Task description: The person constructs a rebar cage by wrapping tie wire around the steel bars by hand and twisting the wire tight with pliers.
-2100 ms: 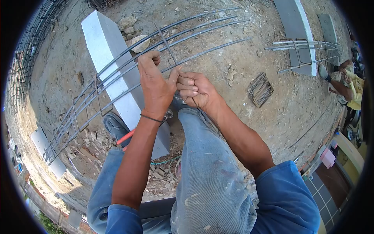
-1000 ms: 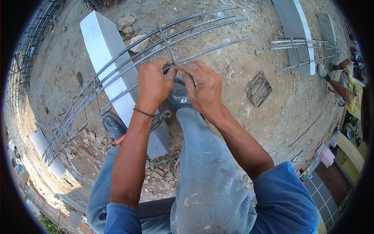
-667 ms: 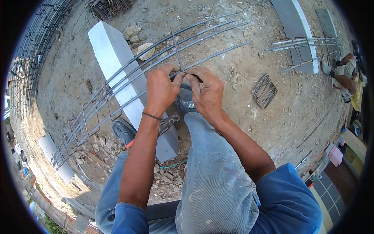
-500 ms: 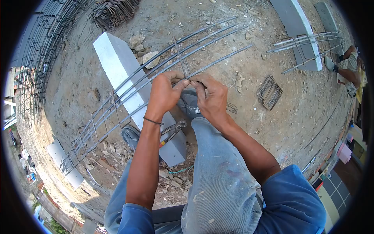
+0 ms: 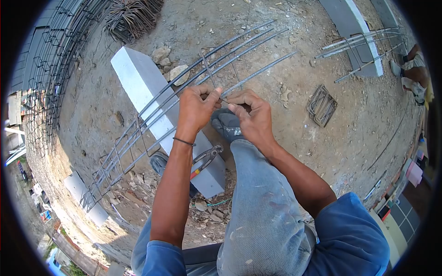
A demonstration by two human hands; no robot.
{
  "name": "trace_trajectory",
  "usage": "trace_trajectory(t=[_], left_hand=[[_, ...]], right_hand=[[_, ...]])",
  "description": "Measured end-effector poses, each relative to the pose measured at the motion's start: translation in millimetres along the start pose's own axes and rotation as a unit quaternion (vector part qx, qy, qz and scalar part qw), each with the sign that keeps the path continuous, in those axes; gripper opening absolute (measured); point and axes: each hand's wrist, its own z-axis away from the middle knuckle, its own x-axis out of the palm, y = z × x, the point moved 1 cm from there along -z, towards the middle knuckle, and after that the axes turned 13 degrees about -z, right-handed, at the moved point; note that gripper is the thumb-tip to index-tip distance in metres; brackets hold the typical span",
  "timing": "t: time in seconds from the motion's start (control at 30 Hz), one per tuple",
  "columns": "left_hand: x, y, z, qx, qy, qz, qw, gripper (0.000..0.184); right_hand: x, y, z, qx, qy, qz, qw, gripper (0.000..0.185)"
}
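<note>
My left hand (image 5: 198,108) is closed in a pinch beside the corner of a bent steel stirrup (image 5: 208,69), at the nearest bar of a rebar cage (image 5: 248,50). A short, thin dark wire (image 5: 224,101) runs from its fingertips to my right hand (image 5: 253,115), which pinches the other end. The cage's long bars slant across a grey-white concrete beam (image 5: 138,76). Pincers (image 5: 207,158) with red and yellow on the handles lie on the beam below my left wrist. My fingers partly hide the joint of stirrup and bar.
A bundle of stirrups (image 5: 321,106) lies on the dirt at right, and a larger pile (image 5: 131,18) at top left. Finished cages (image 5: 50,60) stand at far left. Stones (image 5: 179,73) lie by the beam. Another person's leg (image 5: 414,76) shows at far right.
My hands have moved slightly apart, my right hand a little right and down, so the thin wire shows between them. The view has shifted slightly.
</note>
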Motion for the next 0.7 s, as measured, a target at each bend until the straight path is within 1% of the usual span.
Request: trace_trajectory(t=[0.07,0.1,0.17,0.2,0.27,0.3,0.37,0.4,0.47,0.5,0.57,0.6,0.67,0.7], left_hand=[[3.0,-1.9,1.3,0.014,0.022,-0.010,1.000,0.030],[3.7,-2.1,0.7,0.015,0.021,-0.011,1.000,0.030],[5.1,-3.1,-0.1,0.024,0.025,-0.015,0.999,0.030],[5.7,-4.7,-1.3,0.025,0.025,-0.014,0.999,0.030],[6.4,-8.7,-2.9,0.039,0.030,-0.004,0.999,0.030],[6.2,-9.0,-2.0,0.039,0.030,-0.003,0.999,0.030],[5.9,-7.5,-1.3,0.035,0.026,0.010,0.999,0.031],[6.2,-6.7,-0.8,0.035,0.027,0.011,0.999,0.031],[6.2,-5.5,-0.6,0.022,0.027,0.007,0.999,0.033],[4.7,-3.5,-0.3,0.022,0.028,0.008,0.999,0.033],[-0.5,2.0,0.1,-0.006,0.010,0.054,0.998,0.034],[-2.5,2.9,-0.4,-0.005,0.011,0.053,0.999,0.034],[-5.9,4.9,-2.2,-0.036,-0.020,0.074,0.996,0.035],[-8.5,6.9,-3.3,-0.034,-0.019,0.074,0.997,0.035]], right_hand=[[-6.0,7.0,-1.6,0.109,0.011,-0.082,0.991,0.013],[-9.0,6.1,-5.6,0.108,0.012,-0.082,0.991,0.013],[-14.4,7.9,-15.6,0.292,0.039,-0.148,0.944,0.011],[-16.1,10.0,-21.1,0.292,0.039,-0.147,0.944,0.011],[-18.1,18.5,-31.7,0.283,0.008,-0.057,0.957,0.008],[-18.5,25.6,-36.6,0.284,0.007,-0.057,0.957,0.008],[-18.3,42.5,-48.3,0.300,-0.018,-0.097,0.949,0.010],[-18.9,49.0,-54.1,0.299,-0.019,-0.095,0.949,0.010],[-18.5,59.8,-67.2,0.247,-0.092,-0.155,0.952,0.011],[-19.3,66.7,-74.5,0.247,-0.093,-0.154,0.952,0.011],[-17.2,78.3,-83.3,0.316,-0.153,-0.277,0.894,0.023],[-15.5,79.9,-83.1,0.315,-0.154,-0.277,0.895,0.023],[-12.4,82.4,-83.8,0.305,-0.137,-0.302,0.892,0.040],[-11.1,84.4,-84.5,0.303,-0.139,-0.302,0.893,0.040]])
